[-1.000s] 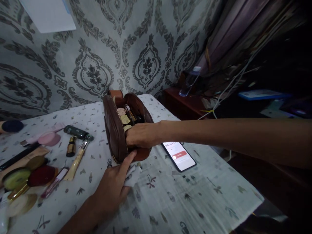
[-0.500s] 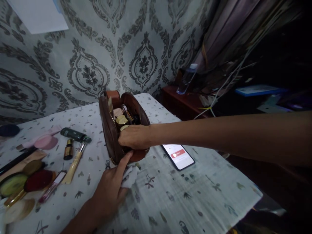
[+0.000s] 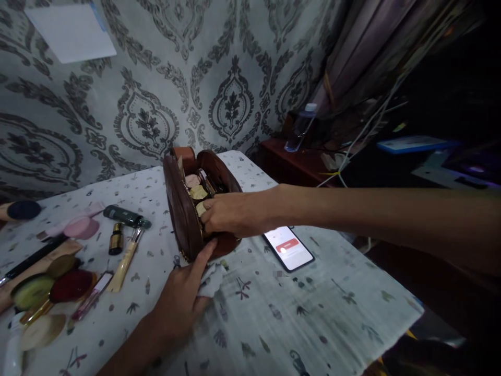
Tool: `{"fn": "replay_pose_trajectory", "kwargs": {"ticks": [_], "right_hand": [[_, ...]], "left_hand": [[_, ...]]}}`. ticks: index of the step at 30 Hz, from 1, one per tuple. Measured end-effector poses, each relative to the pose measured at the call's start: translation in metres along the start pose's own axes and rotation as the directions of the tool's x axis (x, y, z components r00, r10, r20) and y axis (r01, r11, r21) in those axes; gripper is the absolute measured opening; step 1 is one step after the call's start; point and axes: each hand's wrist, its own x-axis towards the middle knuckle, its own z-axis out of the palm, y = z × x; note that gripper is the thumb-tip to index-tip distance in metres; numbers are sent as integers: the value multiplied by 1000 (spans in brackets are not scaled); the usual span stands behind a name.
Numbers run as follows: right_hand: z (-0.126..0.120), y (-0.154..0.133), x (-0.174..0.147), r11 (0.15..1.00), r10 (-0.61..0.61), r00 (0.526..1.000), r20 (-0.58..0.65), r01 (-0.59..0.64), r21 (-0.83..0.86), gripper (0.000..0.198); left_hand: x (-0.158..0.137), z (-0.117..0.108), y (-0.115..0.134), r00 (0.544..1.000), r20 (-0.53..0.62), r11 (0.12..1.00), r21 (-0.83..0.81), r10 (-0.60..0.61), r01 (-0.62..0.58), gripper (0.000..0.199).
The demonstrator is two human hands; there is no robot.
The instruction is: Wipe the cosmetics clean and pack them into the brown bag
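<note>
A brown zip makeup bag (image 3: 180, 209) stands unzipped on the table, with several round gold-lidded containers (image 3: 198, 192) inside. My right hand (image 3: 230, 213) reaches over its front part, fingers curled down into the opening beside a gold lid. What those fingers hold, if anything, is hidden. Low at the bag's front end, my left hand (image 3: 182, 295) rests with its index finger stretched out onto the brown front flap (image 3: 227, 243) and its thumb apart. A crumpled white tissue (image 3: 212, 279) shows between that thumb and finger; I cannot tell whether it is held.
Right of the bag lies a lit phone (image 3: 290, 249). Makeup is spread at left: a dark green tube (image 3: 124, 215), a small dark bottle (image 3: 116, 239), a flat brush (image 3: 125, 266), a lip gloss tube (image 3: 92, 296) and round puffs. A water bottle (image 3: 300, 128) stands on a red surface behind.
My right hand has drawn back slightly to the right and up within the bag's opening, uncovering more of a gold lid. My left hand keeps its place at the flap. The view has shifted slightly.
</note>
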Motion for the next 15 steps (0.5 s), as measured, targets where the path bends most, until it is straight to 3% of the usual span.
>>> {"fn": "replay_pose_trajectory", "kwargs": {"ticks": [8, 15], "right_hand": [[9, -6, 5, 994, 50, 994, 93, -58, 89, 16], [17, -8, 8, 995, 67, 997, 50, -70, 77, 20]], "left_hand": [[0, 2, -5, 999, -7, 998, 39, 44, -44, 92], [0, 2, -5, 1000, -7, 998, 64, 13, -13, 91]]}}
